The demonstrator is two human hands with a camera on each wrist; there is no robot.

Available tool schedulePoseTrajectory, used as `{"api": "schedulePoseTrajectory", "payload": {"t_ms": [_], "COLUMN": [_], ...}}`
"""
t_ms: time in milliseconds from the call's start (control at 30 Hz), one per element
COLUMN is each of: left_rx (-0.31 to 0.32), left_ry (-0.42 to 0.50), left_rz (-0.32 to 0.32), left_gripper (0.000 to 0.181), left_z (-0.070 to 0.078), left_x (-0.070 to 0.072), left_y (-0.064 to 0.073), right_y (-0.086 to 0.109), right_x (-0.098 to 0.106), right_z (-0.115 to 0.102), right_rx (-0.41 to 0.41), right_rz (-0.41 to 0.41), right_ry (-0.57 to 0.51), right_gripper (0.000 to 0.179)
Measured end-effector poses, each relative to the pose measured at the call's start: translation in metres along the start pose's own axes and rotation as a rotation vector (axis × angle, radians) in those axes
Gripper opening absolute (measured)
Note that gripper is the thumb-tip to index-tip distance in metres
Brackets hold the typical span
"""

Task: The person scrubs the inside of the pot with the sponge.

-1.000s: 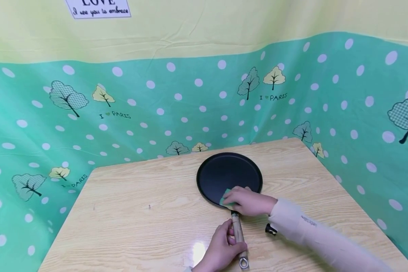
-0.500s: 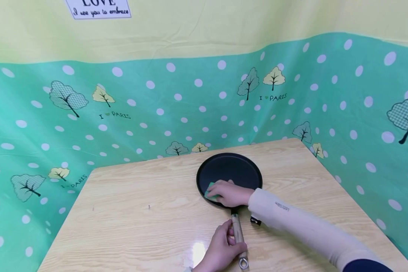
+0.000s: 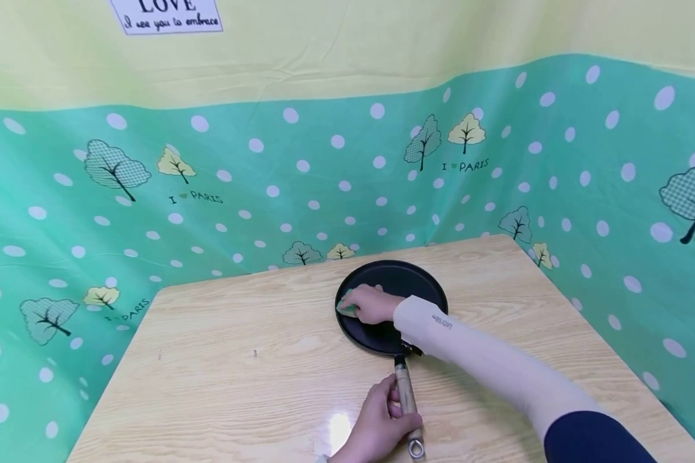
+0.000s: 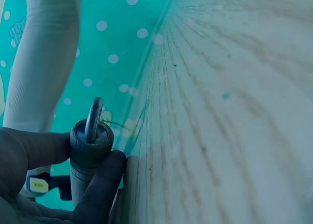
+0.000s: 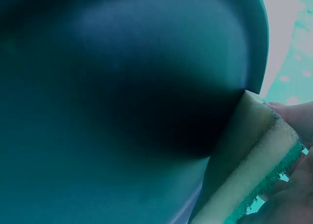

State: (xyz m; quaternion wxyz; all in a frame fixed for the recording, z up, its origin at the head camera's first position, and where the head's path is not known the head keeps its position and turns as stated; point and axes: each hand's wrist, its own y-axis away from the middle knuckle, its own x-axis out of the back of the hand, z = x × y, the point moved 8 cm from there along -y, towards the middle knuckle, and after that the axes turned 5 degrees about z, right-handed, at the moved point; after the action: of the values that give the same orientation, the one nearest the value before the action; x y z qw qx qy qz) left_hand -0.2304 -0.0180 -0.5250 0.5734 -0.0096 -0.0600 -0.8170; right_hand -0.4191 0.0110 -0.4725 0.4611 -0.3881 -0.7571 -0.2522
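A round black pan (image 3: 407, 280) lies flat on the bench, and I take it as my landmark. At its left edge, seen from the head camera, is a sponge (image 3: 346, 305). The right-wrist view shows the sponge's pale side turned towards the pan and its green scouring layer towards the fingers.

Half a second ago the sponge was at the pan's near-left edge, and a second ago it was beside the handle's root. It has travelled round to the left edge. I judge that this leaves the stretch by the handle uncovered and brings the work to the left rim.

The right hand (image 3: 370, 305), over the pan's left part, has its fingers pinched on the sponge. Its pale sleeve (image 3: 486, 360) slants across the pan's near-right edge.

On the pan's near side, the handle (image 3: 404, 389) ends in a metal ring (image 3: 416, 448). The left hand (image 3: 377, 415) has its fingers curled round that handle, as it did a second ago; the pan sits where it was, so I judge the grip is steadying it.

The wooden bench (image 3: 254, 386) spreads around the pan; behind it hangs a green, dotted cloth (image 3: 237, 161).
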Motion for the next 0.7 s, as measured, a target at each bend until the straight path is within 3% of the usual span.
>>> {"api": "schedulePoseTrajectory", "payload": {"t_ms": [200,367,533,700], "left_rx": [0.004,0.012,0.013,0.011], "left_ry": [0.017,0.028,0.014,0.016], "left_rz": [0.010,0.002,0.003,0.008], "left_gripper": [0.082,0.082,0.082,0.081], "left_z": [0.000,-0.001,-0.001,0.001], "left_x": [0.000,-0.002,-0.002,0.000], "left_y": [0.000,0.000,-0.001,0.000], "right_y": [-0.023,-0.029,-0.024,-0.004], "right_x": [0.008,0.019,0.032,0.046], "right_z": [0.021,0.048,0.070,0.088], "right_rx": [-0.071,-0.168,-0.214,-0.234], "right_rz": [0.031,0.059,0.091,0.096], "right_ry": [-0.002,0.001,0.033,0.057], "right_gripper": [0.048,0.049,0.048,0.047]}}
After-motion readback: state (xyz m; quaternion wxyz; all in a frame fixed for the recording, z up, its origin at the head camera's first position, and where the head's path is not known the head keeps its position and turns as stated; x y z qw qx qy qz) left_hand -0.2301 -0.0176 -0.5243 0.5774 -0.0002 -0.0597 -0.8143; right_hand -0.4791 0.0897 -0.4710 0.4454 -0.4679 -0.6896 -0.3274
